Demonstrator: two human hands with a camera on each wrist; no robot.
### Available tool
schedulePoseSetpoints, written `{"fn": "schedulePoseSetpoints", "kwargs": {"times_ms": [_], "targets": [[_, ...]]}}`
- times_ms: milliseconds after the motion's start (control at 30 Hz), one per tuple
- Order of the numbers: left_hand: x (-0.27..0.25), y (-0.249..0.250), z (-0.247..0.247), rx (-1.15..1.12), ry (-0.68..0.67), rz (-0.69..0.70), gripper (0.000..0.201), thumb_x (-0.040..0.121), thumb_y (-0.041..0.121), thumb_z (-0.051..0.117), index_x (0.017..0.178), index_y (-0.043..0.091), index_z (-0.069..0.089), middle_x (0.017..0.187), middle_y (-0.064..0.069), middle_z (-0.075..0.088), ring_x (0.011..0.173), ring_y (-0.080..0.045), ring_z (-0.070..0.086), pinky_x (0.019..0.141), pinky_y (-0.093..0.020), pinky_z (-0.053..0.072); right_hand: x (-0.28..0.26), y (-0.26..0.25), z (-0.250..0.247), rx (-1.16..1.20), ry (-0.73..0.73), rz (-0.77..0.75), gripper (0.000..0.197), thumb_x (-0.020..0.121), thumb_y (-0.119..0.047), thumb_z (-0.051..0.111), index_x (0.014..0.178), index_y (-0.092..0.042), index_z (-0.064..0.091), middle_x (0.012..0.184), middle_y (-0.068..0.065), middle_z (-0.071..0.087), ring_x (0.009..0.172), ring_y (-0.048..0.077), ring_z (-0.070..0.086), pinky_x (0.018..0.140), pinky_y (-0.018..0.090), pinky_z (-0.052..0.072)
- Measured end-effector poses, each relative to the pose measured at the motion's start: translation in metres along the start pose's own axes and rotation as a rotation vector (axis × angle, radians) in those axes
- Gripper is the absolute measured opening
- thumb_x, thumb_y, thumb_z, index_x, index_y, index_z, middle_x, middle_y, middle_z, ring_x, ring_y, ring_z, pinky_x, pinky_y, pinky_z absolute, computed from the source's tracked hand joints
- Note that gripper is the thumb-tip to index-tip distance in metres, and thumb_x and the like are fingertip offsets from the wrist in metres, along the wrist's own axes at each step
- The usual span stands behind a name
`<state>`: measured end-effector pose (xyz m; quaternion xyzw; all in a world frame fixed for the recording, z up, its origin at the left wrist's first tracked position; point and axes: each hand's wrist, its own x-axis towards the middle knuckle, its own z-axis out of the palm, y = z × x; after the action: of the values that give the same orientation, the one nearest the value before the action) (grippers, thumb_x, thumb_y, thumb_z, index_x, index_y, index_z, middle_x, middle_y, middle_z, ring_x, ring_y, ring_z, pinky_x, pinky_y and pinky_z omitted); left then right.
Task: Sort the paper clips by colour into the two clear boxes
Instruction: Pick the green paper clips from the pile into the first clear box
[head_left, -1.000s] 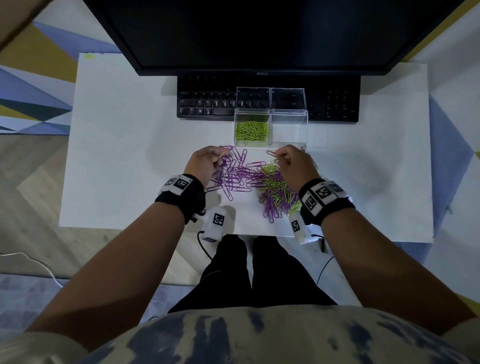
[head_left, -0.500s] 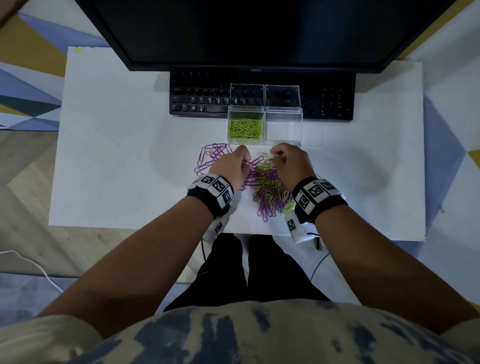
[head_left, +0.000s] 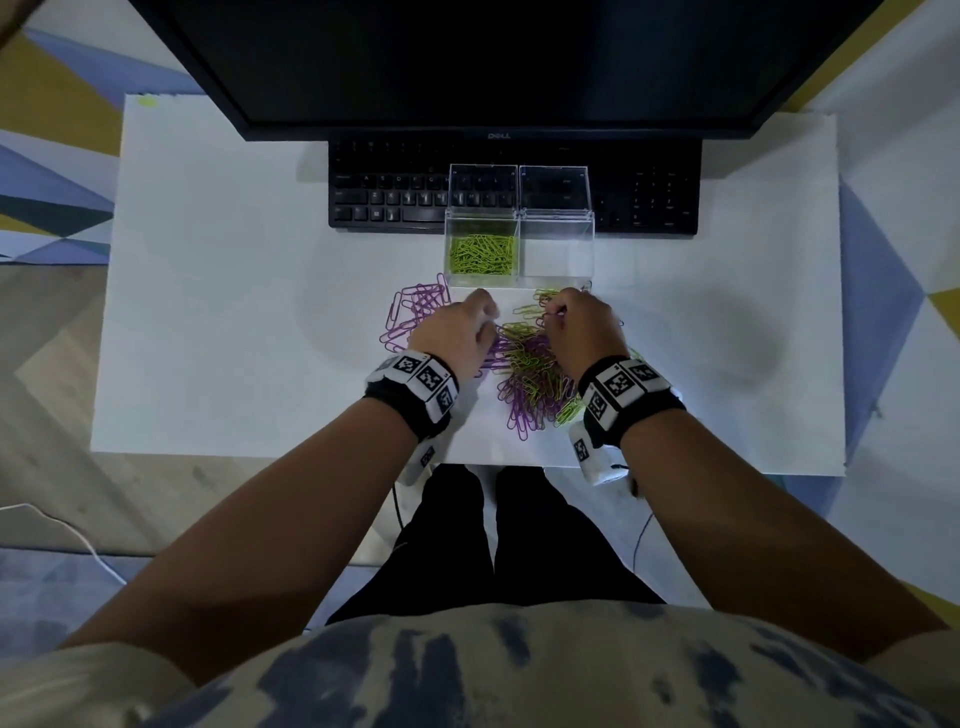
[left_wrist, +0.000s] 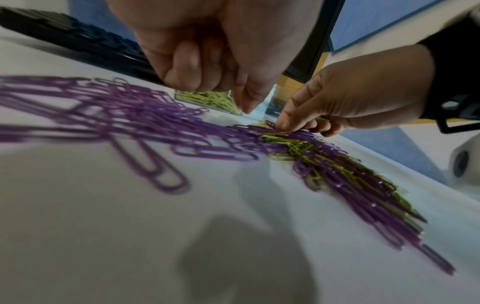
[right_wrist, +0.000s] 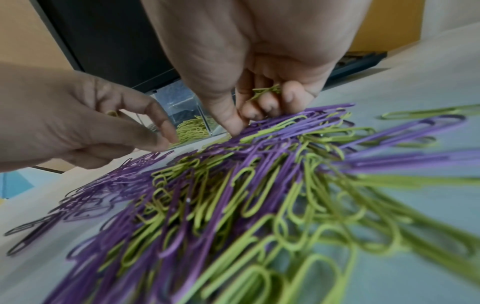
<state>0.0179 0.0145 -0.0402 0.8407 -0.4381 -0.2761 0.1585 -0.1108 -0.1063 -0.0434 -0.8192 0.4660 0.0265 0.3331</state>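
A mixed pile of purple and green paper clips (head_left: 535, 379) lies on the white desk (head_left: 218, 312); a purple-only group (head_left: 415, 312) lies to its left. Behind them stand two clear boxes, the left box (head_left: 480, 224) holding green clips and the right box (head_left: 556, 228) showing none. My right hand (head_left: 550, 314) pinches at the pile's far edge, with green clips (right_wrist: 265, 91) tucked in its curled fingers. My left hand (head_left: 488, 318) hovers curled just left of it, and a green clip (right_wrist: 113, 112) shows in its palm. Both hands (left_wrist: 283, 125) are fingertip to fingertip near the boxes.
A black keyboard (head_left: 395, 192) lies behind the boxes under a dark monitor (head_left: 493, 62). The open box lids lean back over the keys. The desk's front edge (head_left: 260, 454) is close behind my wrists.
My left hand has moved right from the purple group to the pile's near-left side by the green box. The right hand has stayed at the pile's far edge.
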Motion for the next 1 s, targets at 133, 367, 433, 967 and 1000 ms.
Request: {"fn": "schedulePoseSetpoints", "kwargs": {"times_ms": [133, 367, 433, 967, 1000], "targets": [[0.006, 0.012, 0.011, -0.045, -0.053, 0.031, 0.013, 0.092, 0.025, 0.053, 0.105, 0.023, 0.053, 0.087, 0.000, 0.069, 0.071, -0.019, 0.063, 0.068, -0.032, 0.055, 0.001, -0.002, 0.000, 0.016, -0.016, -0.040, 0.022, 0.088, -0.016, 0.052, 0.106, -0.017, 0.064, 0.108, 0.005, 0.068, 0.095, 0.024, 0.064, 0.081, 0.032, 0.052], [-0.006, -0.012, 0.004, -0.058, -0.067, -0.098, 0.013, 0.094, 0.023, 0.053, 0.106, 0.017, 0.049, 0.094, -0.002, 0.068, 0.075, -0.016, 0.063, 0.068, -0.030, 0.054, 0.003, -0.001, 0.006, -0.007, -0.055, -0.122, 0.025, 0.088, -0.014, 0.055, 0.111, -0.016, 0.064, 0.111, 0.008, 0.066, 0.097, 0.026, 0.062, 0.081, 0.035, 0.051], [-0.010, -0.020, -0.002, -0.047, -0.068, -0.119, 0.017, 0.094, 0.022, 0.053, 0.109, 0.016, 0.051, 0.096, -0.003, 0.067, 0.078, -0.017, 0.062, 0.068, -0.028, 0.050, 0.002, 0.000, 0.006, -0.014, -0.040, -0.134, 0.018, 0.088, -0.014, 0.055, 0.103, -0.013, 0.066, 0.103, 0.008, 0.067, 0.092, 0.026, 0.062, 0.077, 0.032, 0.050], [0.012, 0.009, 0.012, 0.178, -0.138, 0.058, 0.021, 0.091, 0.013, 0.051, 0.112, 0.014, 0.051, 0.095, -0.003, 0.066, 0.084, -0.024, 0.064, 0.073, -0.035, 0.053, 0.011, -0.007, 0.009, -0.332, -0.124, -0.288, 0.020, 0.091, -0.009, 0.044, 0.102, 0.003, 0.055, 0.100, 0.021, 0.061, 0.094, 0.036, 0.058, 0.073, 0.041, 0.047], [0.012, 0.009, 0.011, 0.215, -0.151, 0.066, 0.022, 0.091, 0.010, 0.049, 0.113, 0.012, 0.050, 0.095, -0.005, 0.066, 0.083, -0.025, 0.064, 0.071, -0.034, 0.052, 0.009, -0.006, 0.008, -0.291, -0.111, -0.292, 0.018, 0.091, -0.009, 0.044, 0.100, 0.002, 0.056, 0.098, 0.019, 0.061, 0.092, 0.035, 0.058, 0.072, 0.040, 0.047]]}}
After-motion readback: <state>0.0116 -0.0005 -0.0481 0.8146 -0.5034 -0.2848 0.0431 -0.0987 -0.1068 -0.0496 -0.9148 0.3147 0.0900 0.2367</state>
